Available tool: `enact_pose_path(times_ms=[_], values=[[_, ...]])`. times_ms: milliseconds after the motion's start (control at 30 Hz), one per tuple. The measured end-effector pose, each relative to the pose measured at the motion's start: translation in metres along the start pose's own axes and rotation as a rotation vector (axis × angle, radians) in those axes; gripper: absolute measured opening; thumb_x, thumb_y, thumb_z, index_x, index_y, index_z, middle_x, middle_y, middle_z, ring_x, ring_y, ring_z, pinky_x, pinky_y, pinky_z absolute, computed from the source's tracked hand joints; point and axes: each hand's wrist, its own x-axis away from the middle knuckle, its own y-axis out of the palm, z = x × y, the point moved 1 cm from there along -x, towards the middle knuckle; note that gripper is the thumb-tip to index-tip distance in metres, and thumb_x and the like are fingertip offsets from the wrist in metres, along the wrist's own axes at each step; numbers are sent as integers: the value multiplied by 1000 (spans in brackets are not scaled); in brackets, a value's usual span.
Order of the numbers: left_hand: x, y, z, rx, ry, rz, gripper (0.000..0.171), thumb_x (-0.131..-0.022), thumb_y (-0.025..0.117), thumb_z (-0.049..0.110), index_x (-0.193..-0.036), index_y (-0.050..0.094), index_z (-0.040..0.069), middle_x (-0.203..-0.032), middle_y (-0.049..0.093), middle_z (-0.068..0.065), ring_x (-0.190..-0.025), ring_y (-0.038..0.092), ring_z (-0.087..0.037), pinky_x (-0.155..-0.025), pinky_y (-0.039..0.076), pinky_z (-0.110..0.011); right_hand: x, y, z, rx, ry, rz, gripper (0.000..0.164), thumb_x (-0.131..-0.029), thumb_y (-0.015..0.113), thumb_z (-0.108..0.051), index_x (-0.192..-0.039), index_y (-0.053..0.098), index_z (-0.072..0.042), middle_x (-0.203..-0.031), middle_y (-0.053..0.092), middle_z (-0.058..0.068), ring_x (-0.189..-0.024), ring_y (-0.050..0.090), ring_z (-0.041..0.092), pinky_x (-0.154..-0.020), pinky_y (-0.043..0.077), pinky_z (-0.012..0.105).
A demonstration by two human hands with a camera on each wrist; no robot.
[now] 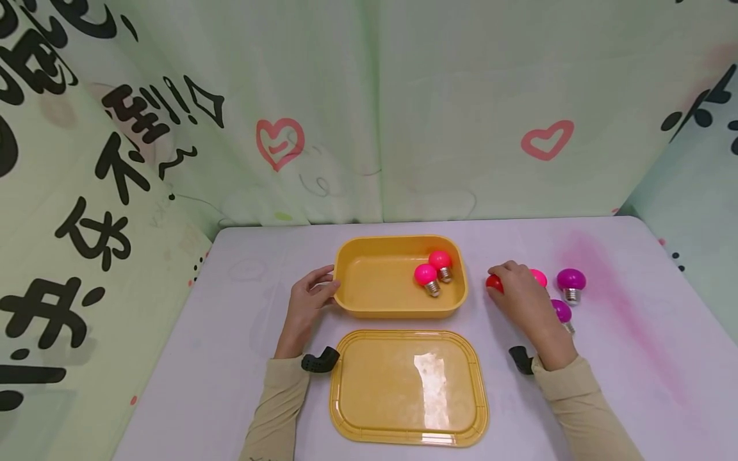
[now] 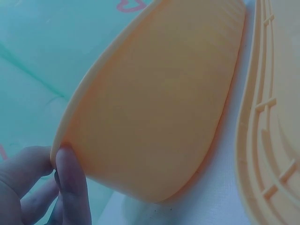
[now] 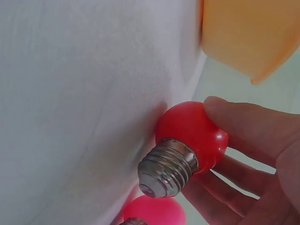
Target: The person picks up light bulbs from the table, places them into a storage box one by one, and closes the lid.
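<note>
My left hand point(image 1: 310, 304) pinches the left rim of a yellow plastic box point(image 1: 369, 282); in the left wrist view, thumb and finger point(image 2: 72, 183) lie on either side of the rim. Two pink light bulbs point(image 1: 426, 274) lie in the box's right part. To the right of the box, my right hand point(image 1: 521, 298) holds a red light bulb point(image 3: 192, 136) by its round glass. Its metal screw base points away from the palm in the right wrist view. Close by that hand is a pink bulb point(image 3: 157, 211), partly hidden in the head view.
Two purple bulbs point(image 1: 571, 280) are on the table to the right of my right hand, one partly covered by the wrist. A flat yellow lid point(image 1: 392, 390) lies in front of the box. Behind the table point(image 1: 634, 384) hangs a pale green curtain point(image 1: 461, 83).
</note>
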Motion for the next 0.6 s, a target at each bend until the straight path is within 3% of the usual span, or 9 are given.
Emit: enact_pose_path(times_ms=[600], values=[[0,0,-1,-15,14,7,41,-92,71,11,-131,62,5,-120,58,-19,-91,62,-26,-68,56,-19,2,-8,-8,-21,-54,61,46,-83,79,-8,-123,62,8,-119,58,29,-111,53,46,-86,55,56]])
